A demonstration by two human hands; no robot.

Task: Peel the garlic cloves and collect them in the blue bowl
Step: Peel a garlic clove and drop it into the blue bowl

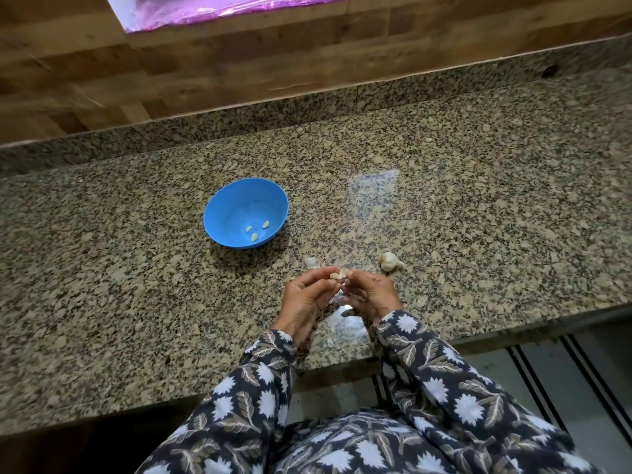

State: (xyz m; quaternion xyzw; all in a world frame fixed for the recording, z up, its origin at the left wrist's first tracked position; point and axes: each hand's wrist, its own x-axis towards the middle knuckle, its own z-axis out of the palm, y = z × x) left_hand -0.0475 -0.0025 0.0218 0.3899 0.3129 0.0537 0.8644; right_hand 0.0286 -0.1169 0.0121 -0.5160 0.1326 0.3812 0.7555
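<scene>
A blue bowl (239, 200) stands on the granite counter, left of centre, with three peeled garlic cloves (254, 237) lying in its bottom. Nearer to me, my left hand (307, 297) and my right hand (371, 290) meet above the counter and pinch one small garlic clove (338, 275) between their fingertips. A garlic bulb (390, 261) lies on the counter just beyond my right hand. A scrap of white garlic skin (312, 262) lies just beyond my left hand, and more skin bits (345, 311) lie under my hands.
The speckled granite counter (478, 217) ends in a raised granite ledge and a wood-pattern wall behind. Its front edge runs under my forearms, with floor and dark rails at the lower right. A pink shiny sheet (212, 8) lies at the top.
</scene>
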